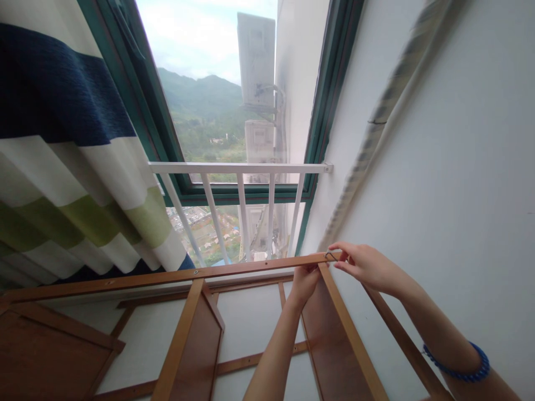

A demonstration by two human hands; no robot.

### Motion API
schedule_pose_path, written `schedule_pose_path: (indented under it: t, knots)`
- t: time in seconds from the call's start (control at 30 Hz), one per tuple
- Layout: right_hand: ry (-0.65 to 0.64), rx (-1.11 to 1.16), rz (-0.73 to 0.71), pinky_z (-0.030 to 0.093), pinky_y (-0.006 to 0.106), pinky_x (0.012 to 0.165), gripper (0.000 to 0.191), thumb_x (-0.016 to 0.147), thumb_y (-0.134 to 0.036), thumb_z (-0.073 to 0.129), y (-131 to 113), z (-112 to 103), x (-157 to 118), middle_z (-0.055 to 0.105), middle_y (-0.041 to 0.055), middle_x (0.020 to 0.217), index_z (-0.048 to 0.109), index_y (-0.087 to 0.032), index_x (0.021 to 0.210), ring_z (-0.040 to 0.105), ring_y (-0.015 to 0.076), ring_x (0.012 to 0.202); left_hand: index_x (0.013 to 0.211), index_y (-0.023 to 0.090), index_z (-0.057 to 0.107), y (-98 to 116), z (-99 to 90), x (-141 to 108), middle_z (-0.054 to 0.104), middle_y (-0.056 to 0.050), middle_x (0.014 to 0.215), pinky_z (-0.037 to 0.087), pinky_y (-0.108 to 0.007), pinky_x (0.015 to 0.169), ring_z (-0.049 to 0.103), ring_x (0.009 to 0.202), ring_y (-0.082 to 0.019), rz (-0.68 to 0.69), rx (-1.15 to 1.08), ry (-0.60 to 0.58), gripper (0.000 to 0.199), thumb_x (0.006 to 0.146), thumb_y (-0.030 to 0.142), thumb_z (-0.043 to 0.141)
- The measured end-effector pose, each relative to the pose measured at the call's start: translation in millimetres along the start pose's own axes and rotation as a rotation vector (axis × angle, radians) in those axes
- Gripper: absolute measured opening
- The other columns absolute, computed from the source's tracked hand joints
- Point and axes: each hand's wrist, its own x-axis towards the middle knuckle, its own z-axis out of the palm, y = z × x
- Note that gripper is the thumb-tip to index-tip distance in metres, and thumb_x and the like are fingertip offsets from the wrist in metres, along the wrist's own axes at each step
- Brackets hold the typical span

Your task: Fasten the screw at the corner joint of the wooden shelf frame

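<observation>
A brown wooden frame (pixel 234 269) with upright panels spans the lower part of the head view. My right hand (pixel 365 266), with a blue coiled band on its wrist, pinches a small bent metal hex key (pixel 331 255) at the top rail, near its right end. The key's other end meets the rail above an upright panel (pixel 334 328). Just left of that joint, my left hand (pixel 305 283) is against the underside of the rail; its fingertips are hidden behind the wood.
A window with a green frame (pixel 251 195) and a white railing (pixel 238 168) stands beyond the wood. Striped curtains (pixel 62 150) hang at the left. A white wall (pixel 460 167) and a bunched curtain (pixel 371 133) are at the right.
</observation>
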Motion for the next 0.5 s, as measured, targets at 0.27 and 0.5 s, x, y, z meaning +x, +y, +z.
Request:
schedule_pose_path:
  t: [0.27,0.5]
  knots:
    - [-0.037,-0.066,-0.088,0.036,0.022,0.066,0.027,0.077,-0.012,0.039,-17,-3,-4,0.062,-0.0015,0.084,0.060,-0.025,0.089,0.055,0.0138,0.076,0.088,0.016,0.068,-1,-0.6,1,0.069,-0.005,0.085,0.046,-0.033,0.077,0.061,0.079,-0.019,0.013,-0.010,0.018,0.030,0.059,0.024,0.073]
    - [-0.037,-0.154,-0.099,0.035,0.025,0.061,0.018,0.076,-0.019,0.047,-32,0,17,0.063,0.0020,0.079,0.065,-0.022,0.077,0.055,0.0164,0.073,0.074,0.015,0.069,1,-0.8,0,0.068,-0.003,0.073,0.045,-0.031,0.075,0.059,0.074,-0.017,0.042,0.008,0.016,0.017,0.059,0.022,0.072]
